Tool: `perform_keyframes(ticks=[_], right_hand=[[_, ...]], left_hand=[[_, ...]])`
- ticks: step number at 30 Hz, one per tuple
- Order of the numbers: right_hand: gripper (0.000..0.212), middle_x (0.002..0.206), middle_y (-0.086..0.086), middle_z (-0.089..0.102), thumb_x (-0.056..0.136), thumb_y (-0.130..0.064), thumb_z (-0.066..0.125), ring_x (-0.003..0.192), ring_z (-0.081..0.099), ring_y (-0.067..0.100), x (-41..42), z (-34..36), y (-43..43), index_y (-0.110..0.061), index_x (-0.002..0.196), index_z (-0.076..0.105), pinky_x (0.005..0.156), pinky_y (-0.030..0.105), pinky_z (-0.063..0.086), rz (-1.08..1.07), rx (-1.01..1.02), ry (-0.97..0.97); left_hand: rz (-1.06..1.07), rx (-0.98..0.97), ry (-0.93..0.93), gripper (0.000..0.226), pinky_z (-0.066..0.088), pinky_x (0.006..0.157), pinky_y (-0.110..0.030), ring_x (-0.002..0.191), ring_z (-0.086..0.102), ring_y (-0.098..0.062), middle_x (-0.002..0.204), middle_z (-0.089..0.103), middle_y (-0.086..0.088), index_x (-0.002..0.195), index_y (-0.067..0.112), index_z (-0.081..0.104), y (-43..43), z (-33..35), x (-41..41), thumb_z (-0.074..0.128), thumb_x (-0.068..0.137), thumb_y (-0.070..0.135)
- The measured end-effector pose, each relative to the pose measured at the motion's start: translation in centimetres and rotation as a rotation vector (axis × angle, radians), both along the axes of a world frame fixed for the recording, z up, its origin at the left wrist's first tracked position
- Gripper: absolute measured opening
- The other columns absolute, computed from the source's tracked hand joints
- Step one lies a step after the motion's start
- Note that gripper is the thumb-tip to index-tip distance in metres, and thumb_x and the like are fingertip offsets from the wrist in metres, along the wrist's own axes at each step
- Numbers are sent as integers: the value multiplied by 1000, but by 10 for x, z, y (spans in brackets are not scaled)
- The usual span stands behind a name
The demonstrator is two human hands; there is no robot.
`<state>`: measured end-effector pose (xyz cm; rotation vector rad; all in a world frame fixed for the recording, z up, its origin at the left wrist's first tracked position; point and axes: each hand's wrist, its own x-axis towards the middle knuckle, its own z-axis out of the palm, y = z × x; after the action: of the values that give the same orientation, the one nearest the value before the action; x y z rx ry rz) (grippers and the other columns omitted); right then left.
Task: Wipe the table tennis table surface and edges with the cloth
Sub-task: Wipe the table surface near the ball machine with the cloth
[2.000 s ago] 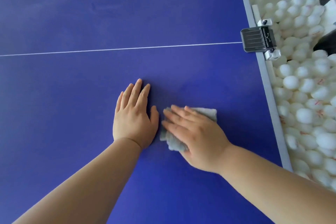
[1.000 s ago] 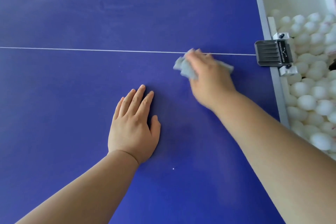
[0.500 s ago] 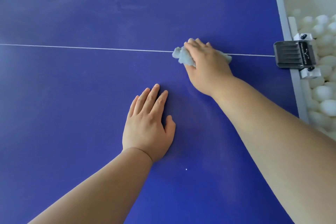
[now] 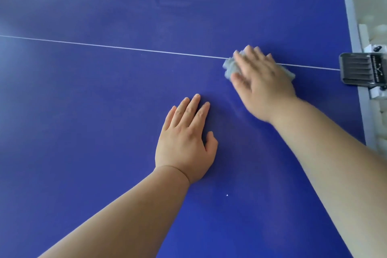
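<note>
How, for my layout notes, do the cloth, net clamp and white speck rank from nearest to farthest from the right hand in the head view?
1. Cloth: pressed under the right hand.
2. Net clamp: on the right edge of the table.
3. White speck: low in view, toward the person.

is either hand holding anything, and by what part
Nothing is gripped. The right hand presses flat on the middle of the grey cloth; the left hand lies flat on the table.
</note>
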<state>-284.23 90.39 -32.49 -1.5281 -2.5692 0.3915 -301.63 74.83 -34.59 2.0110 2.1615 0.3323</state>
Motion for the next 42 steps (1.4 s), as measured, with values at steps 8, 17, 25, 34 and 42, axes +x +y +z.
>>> perform_keyframes(ticks=[8,17,25,34,42], right_hand=[[56,166,3,37,106,-26,44,154,31,24,50,-7,-66,-20,161,35,123,48,33,233,-30,88],[59,166,10,35,99,-25,58,154,30,30,24,-10,-60,-10,155,45,126,46,19,47,38,58],[53,162,-1,41,95,-8,67,145,45,22,37,2,-98,-12,145,53,113,37,42,-2,-74,224],[53,160,12,44,95,-11,58,150,39,30,-25,-1,-124,-5,148,52,127,43,24,212,-64,165],[51,153,0,52,101,-9,51,136,49,25,-23,1,-25,-22,149,47,110,39,42,-144,-71,241]], left_hand=[[1,6,-8,65,13,130,-39,157,23,-20,169,31,2,157,21,44,-2,1,-1,42,96,42],[5,-1,-14,65,13,130,-39,157,23,-20,168,31,2,157,22,43,0,2,0,43,95,42],[17,-65,-75,59,8,130,-37,158,17,-20,170,26,0,159,17,40,-5,13,-2,47,101,32],[80,-142,87,73,-2,130,-37,160,6,-19,174,10,5,164,22,25,-17,13,-79,33,100,55],[107,-58,58,72,9,130,-41,159,15,-20,171,21,5,160,26,33,-19,2,-84,35,95,56]])
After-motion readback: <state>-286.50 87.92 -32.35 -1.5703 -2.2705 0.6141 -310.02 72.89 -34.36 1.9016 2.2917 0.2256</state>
